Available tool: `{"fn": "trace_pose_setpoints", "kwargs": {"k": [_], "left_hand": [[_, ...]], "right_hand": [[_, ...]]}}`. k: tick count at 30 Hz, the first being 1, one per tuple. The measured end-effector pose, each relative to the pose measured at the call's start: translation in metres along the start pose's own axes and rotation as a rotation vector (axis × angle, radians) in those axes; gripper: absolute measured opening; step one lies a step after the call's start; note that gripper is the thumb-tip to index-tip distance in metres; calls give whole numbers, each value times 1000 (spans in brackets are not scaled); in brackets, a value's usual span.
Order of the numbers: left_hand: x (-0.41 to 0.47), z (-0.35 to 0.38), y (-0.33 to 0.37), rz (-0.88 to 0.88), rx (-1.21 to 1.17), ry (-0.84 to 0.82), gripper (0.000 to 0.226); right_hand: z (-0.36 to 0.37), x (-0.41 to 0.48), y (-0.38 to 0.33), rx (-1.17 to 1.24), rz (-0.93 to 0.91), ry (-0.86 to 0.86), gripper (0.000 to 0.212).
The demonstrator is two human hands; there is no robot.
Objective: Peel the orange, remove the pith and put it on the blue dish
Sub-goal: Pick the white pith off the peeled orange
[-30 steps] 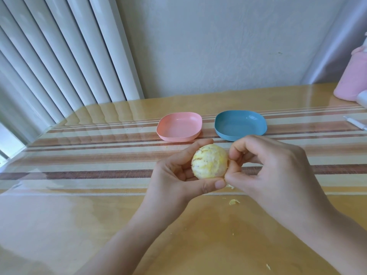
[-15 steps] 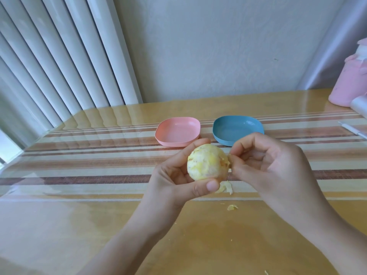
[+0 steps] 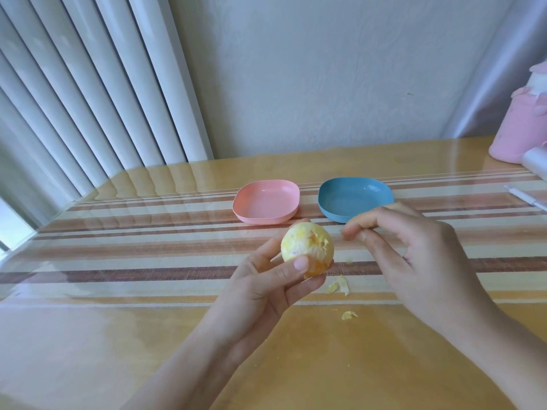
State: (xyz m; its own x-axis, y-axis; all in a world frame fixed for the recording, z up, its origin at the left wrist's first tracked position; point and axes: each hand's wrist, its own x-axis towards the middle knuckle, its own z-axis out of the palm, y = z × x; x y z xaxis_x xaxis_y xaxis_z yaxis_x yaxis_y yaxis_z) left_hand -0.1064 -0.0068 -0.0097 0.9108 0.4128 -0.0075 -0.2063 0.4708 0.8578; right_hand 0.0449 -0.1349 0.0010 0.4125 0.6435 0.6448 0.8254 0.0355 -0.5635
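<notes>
From the head view, the orange sits at centre frame, gripped between the thumb and fingers of the left hand. It is mostly white with pith, so the pith-picking step looks unfinished. The right hand hovers just right of it, fingers curled and blurred; whether it pinches a shred I cannot tell. Scraps lie on the worktop below. The blue dish waits above, bare. The next move likely calls for another fine pinch at the pith.

shallow pink plastic dish with rounded corners, resting on a striped beige-and-brown cloth runner under a glossy clear cover; beneath, a light wooden table; white vertical blinds at far left; pale textured wall behind; at far right a rounded pink container, cut off by the frame; near it a thin white stick-like object lying on the runner
</notes>
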Motion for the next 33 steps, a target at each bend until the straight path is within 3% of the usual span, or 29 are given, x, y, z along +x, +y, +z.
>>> {"fn": "trace_pose_setpoints", "kwargs": {"k": [6, 11, 16, 22, 33], "left_hand": [[2, -4, -4, -30, -39, 40, 72], [2, -5, -7, -18, 49, 76, 72], [1, -2, -10, 72, 309, 172, 65], [-3, 3, -13, 155, 542, 253, 63], [-3, 7, -14, 195, 586, 252, 59]], "right_hand": [[1, 0, -4, -25, -49, 13, 7], [6, -3, -5, -7, -169, -30, 20], [10, -6, -6, -157, -246, 43, 10], [14, -9, -11, -235, -219, 83, 6], [14, -7, -11, -305, -224, 74, 8]]}}
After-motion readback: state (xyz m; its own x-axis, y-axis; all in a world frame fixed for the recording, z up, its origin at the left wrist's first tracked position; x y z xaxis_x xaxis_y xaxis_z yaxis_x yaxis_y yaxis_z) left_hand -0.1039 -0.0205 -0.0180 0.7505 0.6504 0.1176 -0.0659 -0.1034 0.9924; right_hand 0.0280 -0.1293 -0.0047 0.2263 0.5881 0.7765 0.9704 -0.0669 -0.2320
